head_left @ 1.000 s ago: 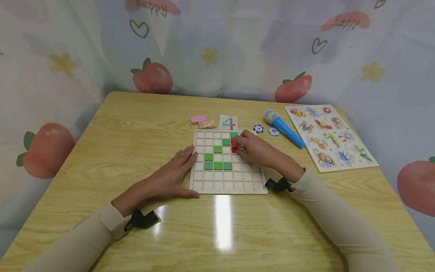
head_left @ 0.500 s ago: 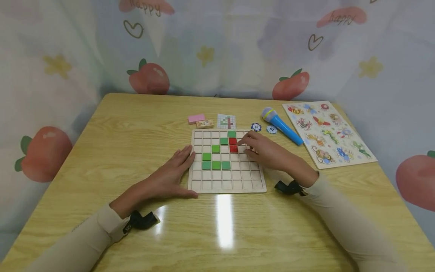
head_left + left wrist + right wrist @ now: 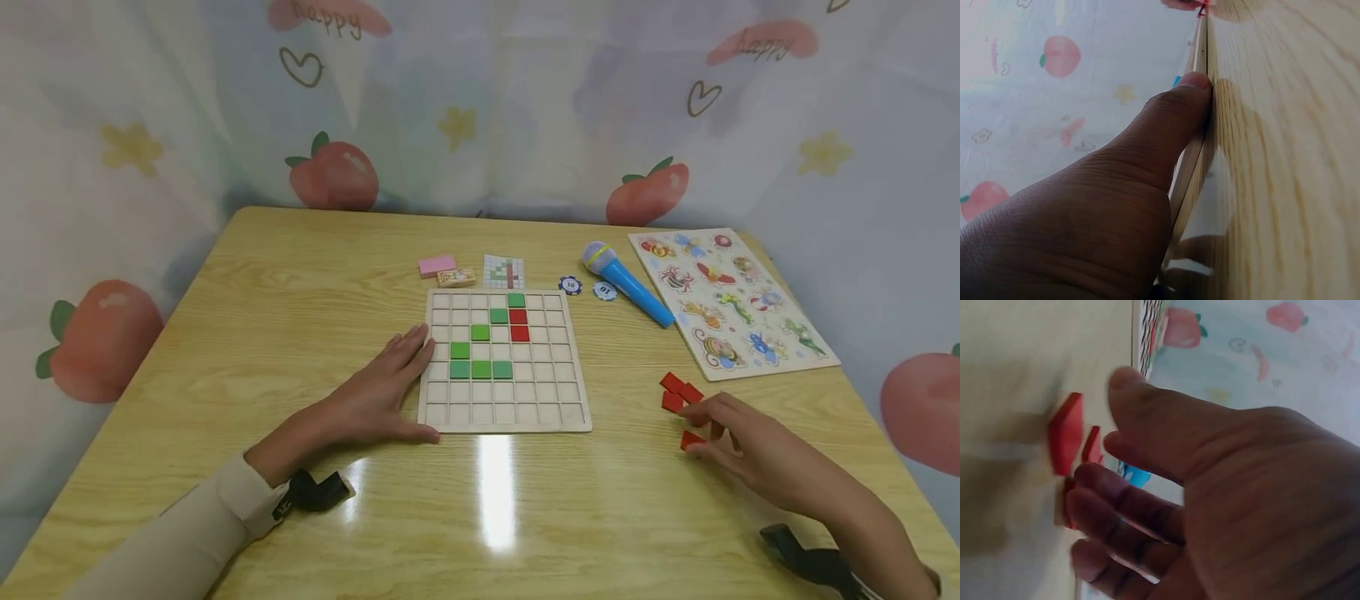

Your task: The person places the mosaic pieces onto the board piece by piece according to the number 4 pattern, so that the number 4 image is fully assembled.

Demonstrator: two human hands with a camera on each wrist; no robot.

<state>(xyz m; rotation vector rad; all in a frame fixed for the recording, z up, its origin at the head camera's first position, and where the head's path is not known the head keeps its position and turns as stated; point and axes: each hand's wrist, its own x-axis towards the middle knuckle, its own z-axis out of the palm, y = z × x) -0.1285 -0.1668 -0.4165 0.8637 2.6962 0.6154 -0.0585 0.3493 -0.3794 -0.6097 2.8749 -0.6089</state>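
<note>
My left hand (image 3: 367, 392) lies with fingers spread along the left side of the wooden grid board (image 3: 504, 414), thumb at its near corner. In the left wrist view the thumb presses against the board's edge (image 3: 1190, 164). On the board, several green tiles (image 3: 481, 369) form a slanting line and a short row, with two red tiles (image 3: 519, 333) stacked in one column. To the right, my right hand (image 3: 772, 458) hovers with loosely bent fingers over several loose red tiles (image 3: 672, 402). One nearer red tile (image 3: 691, 439) shows beside the thumb. The right wrist view shows the red tiles (image 3: 1067, 434) beyond the fingertips.
Behind the board lie a pattern card (image 3: 504, 272), a pink block (image 3: 437, 266), a small printed box (image 3: 456, 277) and two poker chips (image 3: 570, 285). A blue toy microphone (image 3: 633, 290) and an insect puzzle board (image 3: 731, 308) occupy the back right.
My right hand has left the second red tile in its square and moved right and nearer, to the loose red tiles. My left hand has stayed at the board's edge.
</note>
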